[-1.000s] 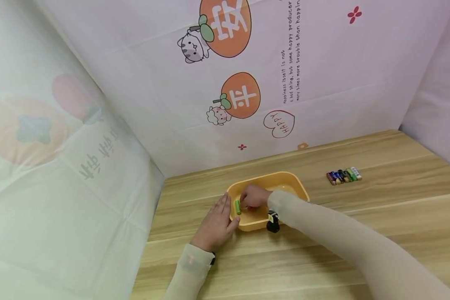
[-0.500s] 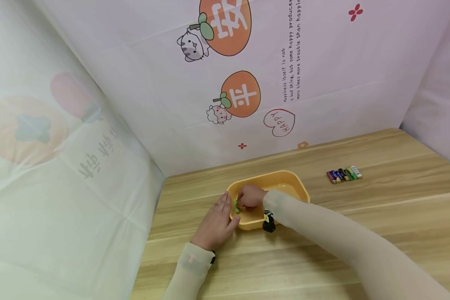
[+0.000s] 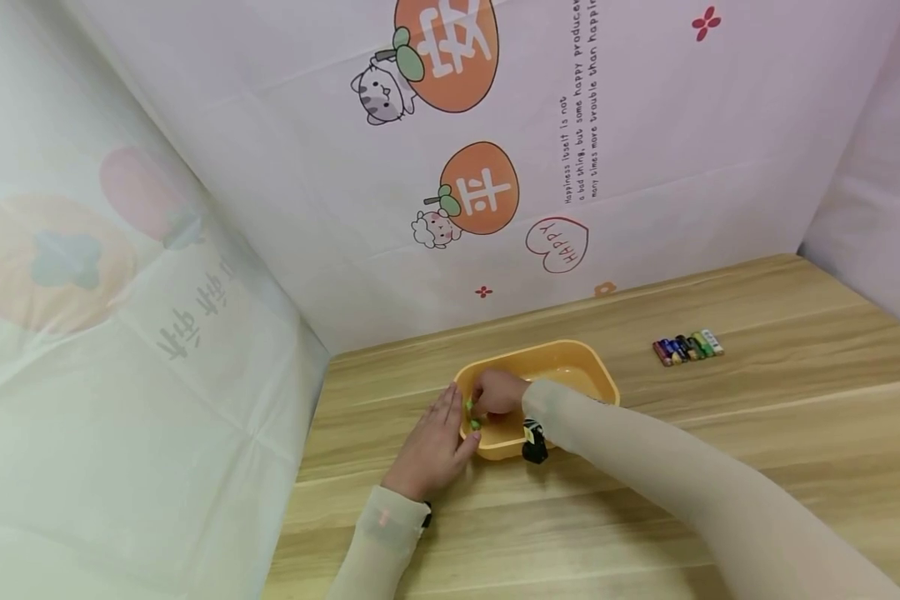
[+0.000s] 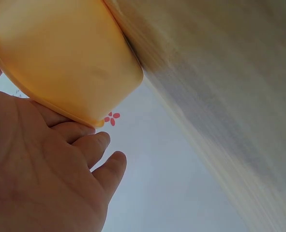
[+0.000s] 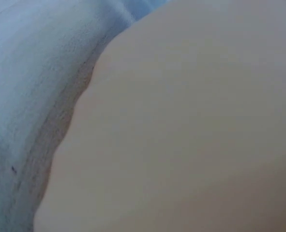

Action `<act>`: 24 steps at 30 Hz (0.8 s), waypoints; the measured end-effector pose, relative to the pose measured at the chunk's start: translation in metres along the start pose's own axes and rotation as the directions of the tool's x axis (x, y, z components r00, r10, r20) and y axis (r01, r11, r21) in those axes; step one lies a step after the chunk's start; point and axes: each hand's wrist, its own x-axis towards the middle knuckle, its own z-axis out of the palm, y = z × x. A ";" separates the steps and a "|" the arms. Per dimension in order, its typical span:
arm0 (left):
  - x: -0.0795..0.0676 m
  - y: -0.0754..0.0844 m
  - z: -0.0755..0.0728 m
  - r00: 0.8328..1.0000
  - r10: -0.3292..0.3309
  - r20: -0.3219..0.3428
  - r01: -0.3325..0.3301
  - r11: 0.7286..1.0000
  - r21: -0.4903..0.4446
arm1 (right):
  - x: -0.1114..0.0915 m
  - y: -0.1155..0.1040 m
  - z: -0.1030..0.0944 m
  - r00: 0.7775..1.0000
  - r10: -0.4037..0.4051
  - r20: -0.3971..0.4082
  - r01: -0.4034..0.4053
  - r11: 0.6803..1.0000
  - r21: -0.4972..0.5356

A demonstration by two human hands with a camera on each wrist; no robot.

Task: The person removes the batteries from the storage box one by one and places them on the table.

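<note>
A yellow-orange plastic basin (image 3: 528,358) sits on the wooden table in the head view. Inside it, at the left end, my right hand (image 3: 498,392) has its fingers curled across a small green battery (image 3: 475,425); only the battery's two ends show past the fingers. My left hand (image 3: 433,446) lies along the basin's left end, fingers straight and touching its rim. From below, the left wrist view catches that palm and fingers (image 4: 89,147) against the basin's rim. A blurred pale surface, probably the basin's wall, fills most of the right wrist view and hides the fingers there.
Several batteries (image 3: 687,348) of different colours lie side by side in a row on the table (image 3: 780,417), right of the basin. Behind the table rises a printed white cloth (image 3: 645,167), and another pale cloth (image 3: 195,400) hangs on the left.
My right hand has shifted slightly left onto the green battery, now mostly covered by its fingers. The left hand, basin and battery row have stayed put.
</note>
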 end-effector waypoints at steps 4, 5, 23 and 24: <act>0.001 0.000 0.000 1.000 0.015 -0.006 -0.015 1.000 -0.004 | 0.001 0.000 0.000 1.000 -0.025 -0.012 0.026 1.000 0.018; 0.001 0.000 0.001 1.000 0.020 -0.009 -0.020 1.000 -0.001 | 0.001 0.000 0.000 0.999 -0.032 -0.016 0.032 0.999 0.021; -0.002 -0.001 0.003 1.000 0.009 -0.001 -0.009 1.000 0.023 | -0.003 -0.004 -0.004 0.999 -0.047 -0.001 0.047 0.988 0.144; -0.002 -0.001 0.002 1.000 0.011 -0.002 -0.011 1.000 0.023 | -0.002 -0.003 -0.004 0.999 -0.045 -0.005 0.045 0.988 0.146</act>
